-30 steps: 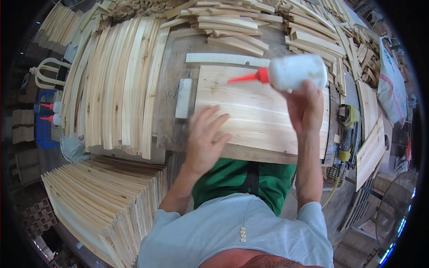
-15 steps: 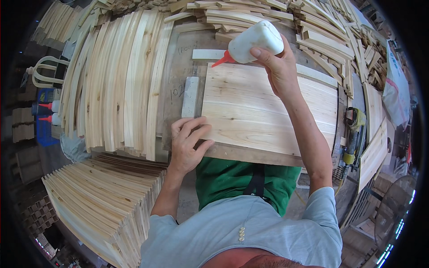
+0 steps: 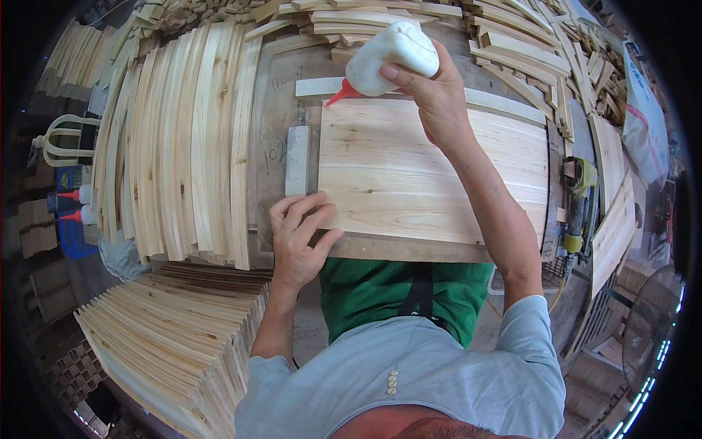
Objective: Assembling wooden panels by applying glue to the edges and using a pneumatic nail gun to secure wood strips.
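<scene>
Aloft, right hand (image 3: 444,108) clasping bottle (image 3: 373,64), left hand (image 3: 298,238) curled

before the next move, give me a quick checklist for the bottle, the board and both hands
1. Right hand gripping the white bottle: ok.
2. Red nozzle angled down toward the far left corner of the wooden board: ok.
3. Nozzle tip touching the wood: cannot tell; this view does not settle the gap.
4. Left hand at the board's near left corner, well away from the nozzle: ok.
5. Board lying flat on the worktop: ok.
6. Yellow-green power tool off the board, beyond its right end: ok.
</scene>
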Tool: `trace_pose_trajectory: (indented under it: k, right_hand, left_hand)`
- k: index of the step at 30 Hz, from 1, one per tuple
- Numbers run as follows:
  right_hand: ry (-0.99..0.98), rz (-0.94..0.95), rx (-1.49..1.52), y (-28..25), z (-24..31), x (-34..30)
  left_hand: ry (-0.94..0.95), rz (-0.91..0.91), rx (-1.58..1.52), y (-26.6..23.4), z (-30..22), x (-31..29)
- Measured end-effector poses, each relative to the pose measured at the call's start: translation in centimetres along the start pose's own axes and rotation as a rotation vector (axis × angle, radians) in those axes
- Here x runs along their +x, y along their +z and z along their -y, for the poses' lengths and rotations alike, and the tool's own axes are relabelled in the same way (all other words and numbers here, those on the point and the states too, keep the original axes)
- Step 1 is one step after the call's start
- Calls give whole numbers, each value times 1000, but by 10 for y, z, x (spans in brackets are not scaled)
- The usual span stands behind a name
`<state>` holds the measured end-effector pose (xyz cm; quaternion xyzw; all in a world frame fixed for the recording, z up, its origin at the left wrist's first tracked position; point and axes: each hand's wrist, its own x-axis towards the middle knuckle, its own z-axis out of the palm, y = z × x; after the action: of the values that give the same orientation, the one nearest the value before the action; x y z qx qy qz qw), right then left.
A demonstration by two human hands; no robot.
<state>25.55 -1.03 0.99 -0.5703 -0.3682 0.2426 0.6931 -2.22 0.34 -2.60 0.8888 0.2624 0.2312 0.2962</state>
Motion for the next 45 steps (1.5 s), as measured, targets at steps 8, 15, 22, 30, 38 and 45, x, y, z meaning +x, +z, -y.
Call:
trace_pose_trajectory:
  k: [8,15,22,30,38,45]
  right_hand:
    - [-9,-9,-12,2,-1,2]
    - [-42,-7,-86,4,2,2]
    - [-44,-18,-151,-24,10,-2]
    - [-12,-147,-141,-88,20,-21]
    - [-1,-311,-107,-168,32,-47]
    - [-42,-457,-111,-235,46,-70]
  left_hand:
    - [-8,-1,-3,1,1,-1]
    - [-13,3,10,0,-1,-1]
    - [-6,5,17,0,-1,-1]
    - [0,-5,38,1,-5,1]
    - [-16,38,46,1,-3,-2]
    - [1,38,80,2,-4,-2]
